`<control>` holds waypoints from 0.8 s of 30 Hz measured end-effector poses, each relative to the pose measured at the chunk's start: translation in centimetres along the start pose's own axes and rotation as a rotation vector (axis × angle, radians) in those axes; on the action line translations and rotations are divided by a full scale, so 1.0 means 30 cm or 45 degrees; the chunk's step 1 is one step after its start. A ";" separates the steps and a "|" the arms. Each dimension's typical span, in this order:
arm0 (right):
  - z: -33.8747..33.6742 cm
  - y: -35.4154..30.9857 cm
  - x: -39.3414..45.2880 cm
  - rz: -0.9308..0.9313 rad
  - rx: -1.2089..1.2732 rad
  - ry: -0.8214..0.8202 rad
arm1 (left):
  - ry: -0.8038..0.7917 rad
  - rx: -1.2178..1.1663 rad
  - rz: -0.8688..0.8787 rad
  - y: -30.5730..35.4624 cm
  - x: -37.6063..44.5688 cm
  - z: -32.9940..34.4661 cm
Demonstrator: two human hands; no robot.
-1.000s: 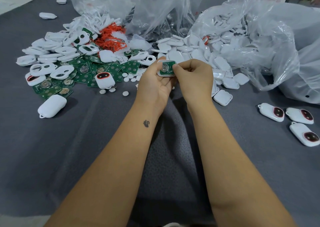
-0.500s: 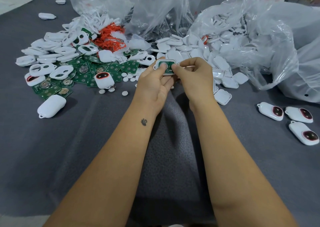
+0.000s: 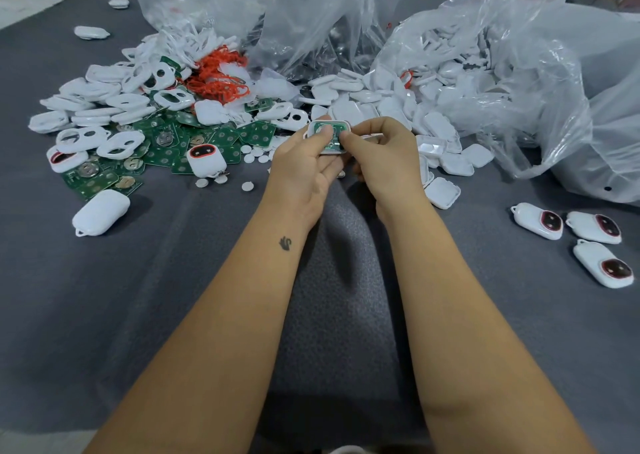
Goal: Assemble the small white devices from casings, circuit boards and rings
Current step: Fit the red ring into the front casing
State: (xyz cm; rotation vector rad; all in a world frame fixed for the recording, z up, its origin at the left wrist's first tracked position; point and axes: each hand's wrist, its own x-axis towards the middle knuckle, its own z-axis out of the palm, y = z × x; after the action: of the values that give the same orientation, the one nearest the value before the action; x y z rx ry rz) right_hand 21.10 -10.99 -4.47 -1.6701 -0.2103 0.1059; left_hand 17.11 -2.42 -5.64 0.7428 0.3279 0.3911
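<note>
Both thumbs press down on the green circuit board point(image 3: 328, 134) seated in a white casing point(image 3: 343, 123), left hand point(image 3: 302, 173) and right hand point(image 3: 382, 163) clamped around it above the grey table point(image 3: 173, 280). Loose circuit boards point(image 3: 221, 138) and casing fronts point(image 3: 104, 107) are heaped left, plastic bags point(image 3: 519, 73) behind, three finished devices point(image 3: 581, 239) far right

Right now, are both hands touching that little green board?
Touching. The head view shows the left hand and right hand pressing thumbs onto the green board seated in its white casing.
</note>
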 end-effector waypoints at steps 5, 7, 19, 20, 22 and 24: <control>0.001 0.000 -0.004 -0.069 -0.099 0.011 | 0.031 0.072 0.024 -0.007 -0.003 0.006; -0.003 -0.003 -0.005 -0.088 -0.121 0.040 | 0.042 0.045 0.027 -0.002 -0.005 0.007; -0.122 0.033 0.032 -0.059 -1.271 0.273 | 0.061 -0.120 -0.067 0.018 -0.009 -0.003; -0.127 0.034 0.036 -0.089 -1.213 0.283 | 0.060 -0.134 -0.073 0.018 -0.010 -0.004; -0.134 0.034 0.046 -0.166 -1.034 0.313 | 0.055 -0.151 -0.080 0.020 -0.012 -0.004; -0.135 0.026 0.050 -0.211 -0.776 0.351 | 0.058 -0.155 -0.081 0.022 -0.014 -0.003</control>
State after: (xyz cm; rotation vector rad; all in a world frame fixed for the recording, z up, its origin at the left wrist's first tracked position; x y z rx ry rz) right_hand 23.41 -14.73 -4.71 -2.2384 -0.1804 -0.3445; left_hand 16.55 -2.13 -5.17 0.6035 0.3662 0.3646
